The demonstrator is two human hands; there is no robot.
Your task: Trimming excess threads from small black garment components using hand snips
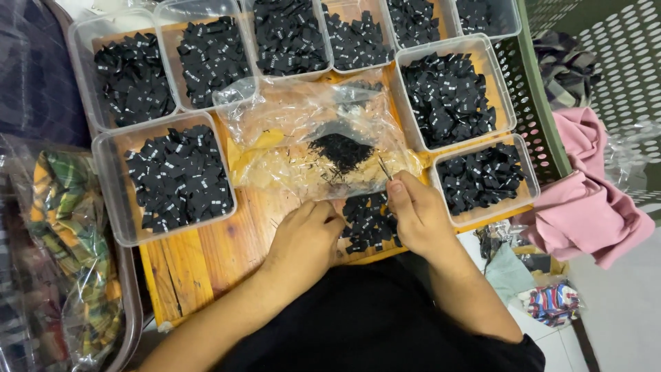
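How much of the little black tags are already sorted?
Done: the clear tubs around the wooden board already hold heaps of black tags. In hand: the left hand and right hand, holding thin tweezers, work a loose pile. Left: that pile and the plastic bag.

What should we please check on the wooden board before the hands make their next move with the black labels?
1. Right hand grips a thin metal tool: ok.
2. Left hand rests by the loose pile of black labels: ok.
3. Clear plastic bag lies open, its dark scraps contained: cannot tell.
4. Clear trays, such as the near-left one, sit flat on the wooden board: ok.
5. Labels sorted correctly by tray: cannot tell.
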